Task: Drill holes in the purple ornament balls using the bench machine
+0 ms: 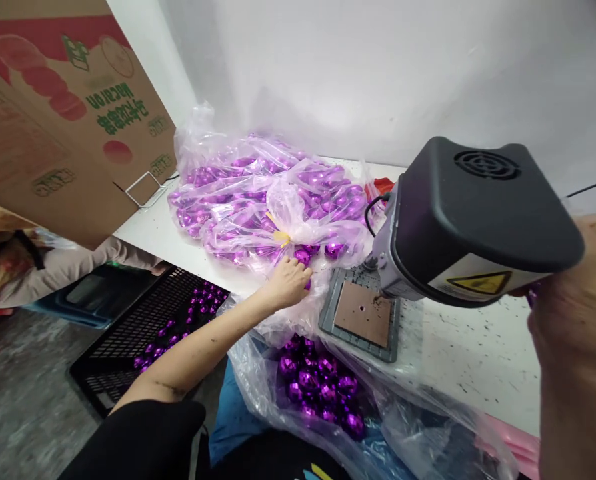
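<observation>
My left hand (291, 281) reaches to the white table, its fingers curled over a shiny purple faceted ball (308, 285) that mostly hides beneath them. More purple balls (334, 250) lie just beyond the fingertips, beside a knotted clear plastic bag (273, 200) full of such balls. At the right edge, my right hand (578, 300) is closed beside a black machine head (488, 220); a bit of a purple ball (534, 291) shows at its fingers, partly hidden by the machine. Below the machine sits a brown square block (363, 313) with a small hole, on a grey base plate (328, 320).
An open plastic bag with purple balls (323, 383) hangs at my lap. A black crate (113, 347) with more balls stands on the floor at left. A cardboard box (73, 120) rises at upper left; a person's sleeve (78, 267) shows below it. Dark specks dot the white table (478, 353).
</observation>
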A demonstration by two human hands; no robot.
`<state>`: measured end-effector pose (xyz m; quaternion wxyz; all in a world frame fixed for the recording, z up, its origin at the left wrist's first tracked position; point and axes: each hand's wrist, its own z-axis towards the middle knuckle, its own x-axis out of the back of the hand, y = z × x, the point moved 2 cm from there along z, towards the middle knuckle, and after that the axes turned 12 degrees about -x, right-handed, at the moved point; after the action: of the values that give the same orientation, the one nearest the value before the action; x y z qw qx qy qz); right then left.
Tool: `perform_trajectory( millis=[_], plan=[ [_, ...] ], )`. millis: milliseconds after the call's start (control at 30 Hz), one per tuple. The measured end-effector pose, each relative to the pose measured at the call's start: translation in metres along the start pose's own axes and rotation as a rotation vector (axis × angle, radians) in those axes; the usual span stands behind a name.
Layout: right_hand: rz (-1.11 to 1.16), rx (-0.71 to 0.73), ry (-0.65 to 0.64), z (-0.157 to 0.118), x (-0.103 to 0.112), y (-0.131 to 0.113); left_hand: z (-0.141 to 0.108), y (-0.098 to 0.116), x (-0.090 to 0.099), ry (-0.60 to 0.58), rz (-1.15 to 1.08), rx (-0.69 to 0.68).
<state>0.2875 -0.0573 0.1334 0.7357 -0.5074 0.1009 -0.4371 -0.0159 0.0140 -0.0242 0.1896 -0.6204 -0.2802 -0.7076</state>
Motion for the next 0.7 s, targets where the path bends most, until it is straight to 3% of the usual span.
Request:
perform_trajectory(
  millis=[167,267,367,500,600,700],
  plan=[
    [0.094,-0.105,0.006,0.001,-0.002,-0.001,-0.002,-0.011,-0.004,0.020,-0.107,0.060],
    [0.076,-0.138,-0.017,0.000,-0.001,-0.002,-0.002,-0.013,0.008,0.090,-0.159,0.094],
    [0.071,-0.157,-0.016,-0.001,-0.001,-0.003,-0.007,-0.010,0.024,0.238,-0.311,0.096],
    [0.108,-0.123,-0.033,-0.003,-0.002,-0.007,-0.020,0.004,0.036,0.409,-0.849,0.105],
    [0.120,-0.114,-0.050,-0.005,-0.002,-0.009,-0.026,0.022,0.030,0.378,-1.369,0.174],
    [0.107,-0.101,-0.071,-0.005,-0.001,-0.009,-0.029,0.040,0.022,0.311,-1.725,0.236]
  ],
)
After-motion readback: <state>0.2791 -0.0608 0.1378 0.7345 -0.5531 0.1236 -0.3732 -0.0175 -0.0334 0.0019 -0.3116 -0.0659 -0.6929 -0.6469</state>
